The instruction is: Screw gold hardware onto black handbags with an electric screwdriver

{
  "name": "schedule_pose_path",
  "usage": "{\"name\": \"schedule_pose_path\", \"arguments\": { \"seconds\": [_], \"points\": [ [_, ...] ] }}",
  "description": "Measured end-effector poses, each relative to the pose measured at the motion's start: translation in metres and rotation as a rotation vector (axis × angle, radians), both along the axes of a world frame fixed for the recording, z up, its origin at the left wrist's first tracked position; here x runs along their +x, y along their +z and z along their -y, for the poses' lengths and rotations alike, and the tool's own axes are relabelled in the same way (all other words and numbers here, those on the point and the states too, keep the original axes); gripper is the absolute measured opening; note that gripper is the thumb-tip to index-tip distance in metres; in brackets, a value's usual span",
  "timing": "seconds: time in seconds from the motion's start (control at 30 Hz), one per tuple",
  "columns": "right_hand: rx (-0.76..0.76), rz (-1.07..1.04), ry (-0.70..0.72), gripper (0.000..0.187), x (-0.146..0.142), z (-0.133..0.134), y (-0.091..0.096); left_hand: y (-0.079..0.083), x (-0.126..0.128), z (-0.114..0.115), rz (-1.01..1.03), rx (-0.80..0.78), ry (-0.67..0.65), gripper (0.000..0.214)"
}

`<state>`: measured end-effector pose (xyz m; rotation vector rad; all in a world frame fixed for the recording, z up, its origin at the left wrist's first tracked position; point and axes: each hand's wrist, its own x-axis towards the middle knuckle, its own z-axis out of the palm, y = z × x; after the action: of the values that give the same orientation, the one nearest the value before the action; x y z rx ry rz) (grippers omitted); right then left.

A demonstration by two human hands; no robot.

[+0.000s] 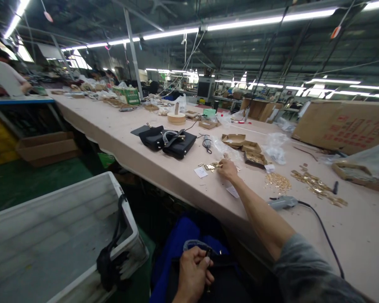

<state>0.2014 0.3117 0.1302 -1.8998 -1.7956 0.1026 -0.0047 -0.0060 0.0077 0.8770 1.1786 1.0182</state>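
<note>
My right hand (228, 169) reaches out over the long beige table (120, 130) and pinches at a small cluster of gold metal fittings (212, 166) beside a white slip of paper (201, 172). My left hand (193, 272) is low in my lap, closed around a small dark part with a gold end, on a black bag (227, 282) lying over blue cloth (180, 240). Two black handbags (167, 141) lie further along the table.
Piles of gold hardware (316, 185), small cardboard trays (244, 147), plastic bags and a grey corded tool (282, 203) lie right of my hand. A large cardboard box (344, 124) stands at the far right. A grey plastic crate (57, 235) sits at lower left. Another person (4, 78) works at far left.
</note>
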Motion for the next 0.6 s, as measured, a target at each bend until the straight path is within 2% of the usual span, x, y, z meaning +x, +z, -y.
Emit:
{"name": "schedule_pose_path", "arguments": {
  "seconds": [0.17, 0.3, 0.4, 0.5, 0.6],
  "points": [
    [-0.033, -0.013, -0.047, 0.027, -0.001, -0.009, -0.003, -0.002, -0.005, 0.0, 0.011, 0.016, 0.014, 0.036],
    [-0.023, -0.073, -0.025, 0.015, 0.004, -0.002, -0.002, 0.002, -0.006, -0.002, 0.019, -0.002, 0.001, 0.032],
    [0.014, -0.138, 0.001, 0.014, 0.009, 0.008, 0.003, 0.004, -0.004, -0.004, 0.027, -0.005, -0.006, 0.031],
    [0.062, -0.208, 0.031, 0.016, 0.012, 0.026, 0.013, 0.003, -0.002, -0.007, 0.036, -0.004, -0.009, 0.031],
    [0.073, -0.342, 0.124, 0.025, 0.008, 0.067, 0.022, 0.003, -0.001, -0.01, 0.028, -0.004, 0.008, 0.031]
  ]
}}
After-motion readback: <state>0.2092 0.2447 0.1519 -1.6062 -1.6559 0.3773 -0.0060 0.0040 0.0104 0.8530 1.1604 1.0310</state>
